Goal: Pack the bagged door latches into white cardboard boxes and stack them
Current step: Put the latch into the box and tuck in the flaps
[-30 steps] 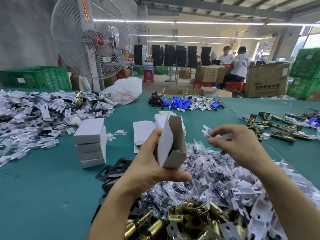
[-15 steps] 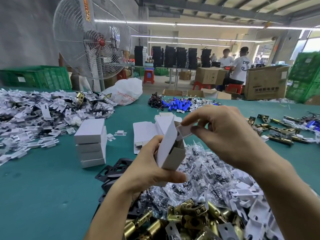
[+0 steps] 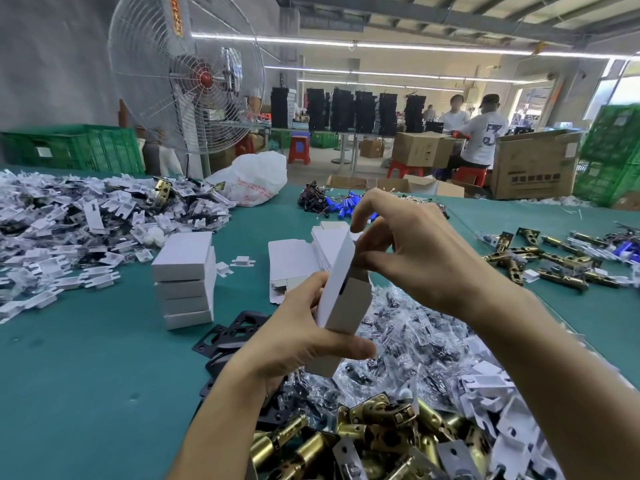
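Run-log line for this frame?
left hand: grips white box | right hand: pinches box top | stack of boxes: on table

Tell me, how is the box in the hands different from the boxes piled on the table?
The held box stands nearly upright in the air, gripped by the left hand; the stacked boxes lie flat on the table. The held box's top flap is not yet tucked in, with the right hand pinching it; the stacked boxes are closed. Both are white cardboard.
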{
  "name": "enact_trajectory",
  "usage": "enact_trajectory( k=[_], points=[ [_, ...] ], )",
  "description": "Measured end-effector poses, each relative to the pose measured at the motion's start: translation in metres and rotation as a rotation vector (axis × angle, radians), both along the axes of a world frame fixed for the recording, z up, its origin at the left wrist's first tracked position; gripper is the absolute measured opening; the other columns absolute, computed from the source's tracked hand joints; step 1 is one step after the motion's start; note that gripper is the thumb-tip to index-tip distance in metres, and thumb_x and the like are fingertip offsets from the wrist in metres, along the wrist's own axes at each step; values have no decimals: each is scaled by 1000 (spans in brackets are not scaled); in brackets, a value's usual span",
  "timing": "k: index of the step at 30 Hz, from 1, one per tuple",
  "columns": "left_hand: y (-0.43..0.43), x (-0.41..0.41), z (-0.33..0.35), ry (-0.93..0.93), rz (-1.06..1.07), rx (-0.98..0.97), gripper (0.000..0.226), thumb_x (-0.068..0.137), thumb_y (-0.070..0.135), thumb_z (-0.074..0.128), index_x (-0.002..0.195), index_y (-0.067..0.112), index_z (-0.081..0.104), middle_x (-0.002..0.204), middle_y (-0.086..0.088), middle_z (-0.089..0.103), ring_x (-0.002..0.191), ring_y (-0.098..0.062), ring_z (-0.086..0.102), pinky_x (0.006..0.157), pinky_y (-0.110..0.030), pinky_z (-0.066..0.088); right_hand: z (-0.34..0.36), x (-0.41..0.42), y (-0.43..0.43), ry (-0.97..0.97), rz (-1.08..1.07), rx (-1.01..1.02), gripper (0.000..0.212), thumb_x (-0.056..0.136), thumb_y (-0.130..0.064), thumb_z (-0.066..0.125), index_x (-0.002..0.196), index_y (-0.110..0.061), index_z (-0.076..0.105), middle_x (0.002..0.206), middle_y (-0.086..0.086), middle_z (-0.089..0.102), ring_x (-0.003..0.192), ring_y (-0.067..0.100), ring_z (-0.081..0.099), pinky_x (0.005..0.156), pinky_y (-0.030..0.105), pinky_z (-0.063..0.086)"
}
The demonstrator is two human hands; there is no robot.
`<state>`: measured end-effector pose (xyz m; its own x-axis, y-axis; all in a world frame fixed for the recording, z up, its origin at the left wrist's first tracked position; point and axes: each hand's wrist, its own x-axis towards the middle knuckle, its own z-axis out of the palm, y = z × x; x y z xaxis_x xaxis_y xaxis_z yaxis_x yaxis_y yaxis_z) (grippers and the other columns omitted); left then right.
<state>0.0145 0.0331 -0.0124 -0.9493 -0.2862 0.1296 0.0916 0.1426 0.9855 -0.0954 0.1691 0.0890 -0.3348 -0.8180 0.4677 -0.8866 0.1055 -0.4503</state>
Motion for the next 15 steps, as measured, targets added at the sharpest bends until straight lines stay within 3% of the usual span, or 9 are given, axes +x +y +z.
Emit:
enact_trajectory(
  k=[4,8,15],
  points=[
    [0,-1,-1,-18,0,11,74,42,38,95,108,44,64,95,16,69,82,2,64,65,-17,52,-4,-4,-5,5,-62,33,37,83,-6,74,99,-24,46,75,-9,73,80,12,63,70,41,53],
    [-1,-1,-2,-53,13,40,74,41,35,97,106,43,65,90,18,69,85,-6,67,81,-46,61,-1,-6,-10,56,-97,68,34,78,-12,80,91,-22,49,73,-6,73,69,6,60,65,40,53],
    [-3,-2,-4,-76,49,93,74,39,35,99,105,44,66,92,17,71,90,-13,71,82,-50,61,0,-10,-18,60,-80,92,24,76,-9,81,83,-14,59,79,0,74,78,14,69,74,39,55]
  ],
)
